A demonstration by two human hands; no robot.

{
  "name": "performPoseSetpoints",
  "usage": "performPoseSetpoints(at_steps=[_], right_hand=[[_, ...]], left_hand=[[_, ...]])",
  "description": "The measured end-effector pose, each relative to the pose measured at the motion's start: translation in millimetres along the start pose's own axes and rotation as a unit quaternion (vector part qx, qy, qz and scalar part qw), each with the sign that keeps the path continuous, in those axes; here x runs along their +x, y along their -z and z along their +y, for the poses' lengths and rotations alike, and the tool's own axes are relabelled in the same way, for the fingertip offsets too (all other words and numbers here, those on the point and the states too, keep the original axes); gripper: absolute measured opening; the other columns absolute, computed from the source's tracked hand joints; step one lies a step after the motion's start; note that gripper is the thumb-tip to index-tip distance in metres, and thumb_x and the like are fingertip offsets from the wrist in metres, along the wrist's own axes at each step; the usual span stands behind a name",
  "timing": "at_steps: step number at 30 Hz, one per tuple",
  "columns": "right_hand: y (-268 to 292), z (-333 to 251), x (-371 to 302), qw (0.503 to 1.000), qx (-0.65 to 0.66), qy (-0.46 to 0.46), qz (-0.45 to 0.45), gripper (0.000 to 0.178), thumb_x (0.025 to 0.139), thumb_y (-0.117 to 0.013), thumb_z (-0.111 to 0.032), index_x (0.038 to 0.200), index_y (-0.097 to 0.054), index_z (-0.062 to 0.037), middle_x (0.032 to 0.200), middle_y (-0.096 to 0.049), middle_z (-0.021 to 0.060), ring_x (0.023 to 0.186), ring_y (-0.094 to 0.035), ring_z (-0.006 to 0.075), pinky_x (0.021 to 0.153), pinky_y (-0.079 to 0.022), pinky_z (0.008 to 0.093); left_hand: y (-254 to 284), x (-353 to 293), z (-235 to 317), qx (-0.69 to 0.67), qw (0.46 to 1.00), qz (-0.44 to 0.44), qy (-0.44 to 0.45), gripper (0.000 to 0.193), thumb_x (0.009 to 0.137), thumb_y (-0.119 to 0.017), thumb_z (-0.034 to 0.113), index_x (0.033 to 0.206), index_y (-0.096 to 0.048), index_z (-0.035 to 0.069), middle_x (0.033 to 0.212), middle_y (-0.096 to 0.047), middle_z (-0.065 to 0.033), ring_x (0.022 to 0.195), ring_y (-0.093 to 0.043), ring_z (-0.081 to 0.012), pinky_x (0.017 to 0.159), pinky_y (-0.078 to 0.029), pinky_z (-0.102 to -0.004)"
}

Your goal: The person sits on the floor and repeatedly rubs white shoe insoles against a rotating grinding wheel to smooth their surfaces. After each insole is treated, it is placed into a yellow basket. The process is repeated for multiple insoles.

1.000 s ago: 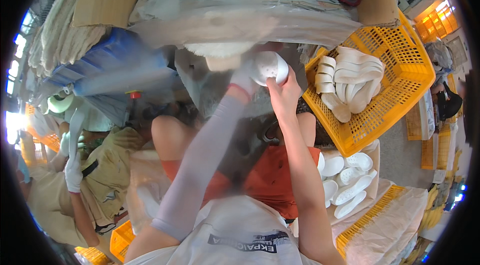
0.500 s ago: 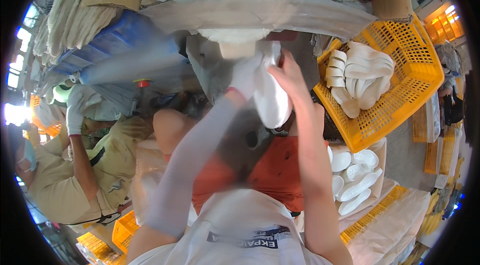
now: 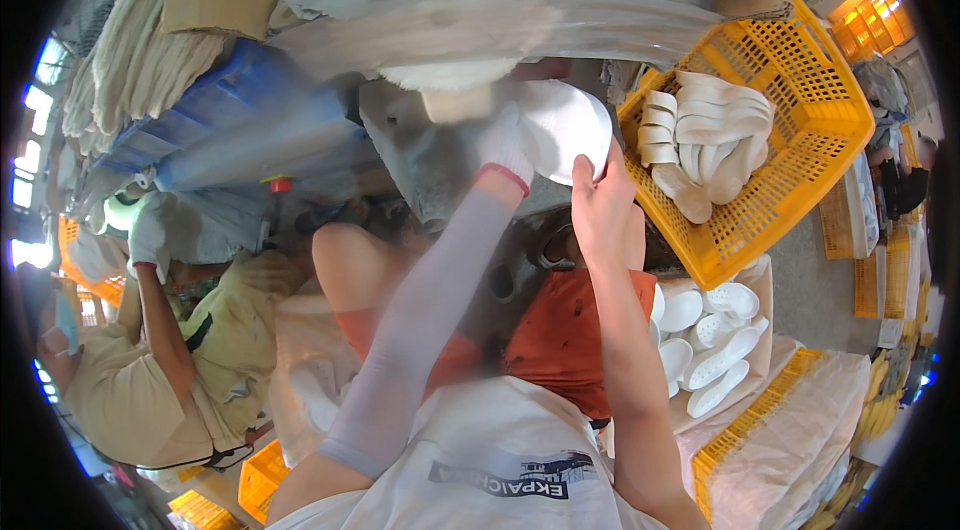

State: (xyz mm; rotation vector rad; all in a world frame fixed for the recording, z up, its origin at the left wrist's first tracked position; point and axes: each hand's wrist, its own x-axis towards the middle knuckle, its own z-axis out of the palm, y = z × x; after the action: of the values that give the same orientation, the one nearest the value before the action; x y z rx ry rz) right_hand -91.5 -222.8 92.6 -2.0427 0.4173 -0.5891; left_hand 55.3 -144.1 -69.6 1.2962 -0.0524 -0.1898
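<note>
A white clog is held in front of me by both hands, its broad smooth face showing. My left hand, in a white knit glove with a red cuff and a pale sleeve above it, is closed on the clog's left part; its fingers are blurred and partly hidden. My bare right hand pinches the clog's right edge, thumb on the near face. Just beyond my left hand is a fluffy white wheel. I cannot tell whether the clog touches it.
A yellow crate with beige straps and soles stands at right. White clogs lie in a lined bin below it. A plastic-covered ledge spans the far side. At left sits a co-worker in beige, wearing a white glove.
The clog has turned from nearly upright to a broad-face view and moved slightly up and right. My left hand has moved right with it; my right hand has shifted to its lower right edge.
</note>
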Motion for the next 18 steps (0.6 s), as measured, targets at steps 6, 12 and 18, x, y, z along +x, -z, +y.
performPoseSetpoints(at_steps=[6, 12, 18], right_hand=[[-4.2, 0.7, 9.5, 0.999, 0.000, 0.049, -0.021, 0.044, 0.099, -0.058, -0.006, 0.141, -0.056, 0.0027, 0.095, -0.072, 0.0258, 0.077, -0.070, 0.0360, 0.078, -0.056, 0.0429], [-28.0, 6.3, 13.7, 0.996, 0.061, 0.067, 0.008, 0.040, 0.096, -0.056, -0.006, 0.135, -0.062, 0.0018, 0.089, -0.071, 0.0236, 0.075, -0.071, 0.0313, 0.076, -0.055, 0.0412], [-45.4, 11.7, 37.1, 0.989, 0.121, -0.020, -0.086, 0.036, 0.094, -0.057, -0.009, 0.126, -0.065, 0.0066, 0.082, -0.071, 0.0220, 0.069, -0.072, 0.0286, 0.071, -0.057, 0.0385]], left_hand=[[-0.4, -8.4, 14.9, -0.099, 0.993, -0.001, 0.059, 0.045, 0.112, -0.047, 0.029, 0.144, -0.054, -0.003, 0.140, -0.061, -0.0160, 0.128, -0.058, -0.0310, 0.112, -0.046, -0.0442], [24.8, -1.2, 18.0, 0.076, 0.993, -0.075, -0.058, 0.038, 0.100, -0.062, 0.027, 0.130, -0.066, 0.004, 0.125, -0.072, -0.0202, 0.112, -0.070, -0.0366, 0.094, -0.057, -0.0423], [112.2, 14.6, 11.1, 0.026, 0.997, -0.013, 0.072, 0.046, 0.096, -0.071, 0.043, 0.124, -0.073, 0.006, 0.114, -0.075, -0.0209, 0.107, -0.073, -0.0325, 0.090, -0.057, -0.0437]])
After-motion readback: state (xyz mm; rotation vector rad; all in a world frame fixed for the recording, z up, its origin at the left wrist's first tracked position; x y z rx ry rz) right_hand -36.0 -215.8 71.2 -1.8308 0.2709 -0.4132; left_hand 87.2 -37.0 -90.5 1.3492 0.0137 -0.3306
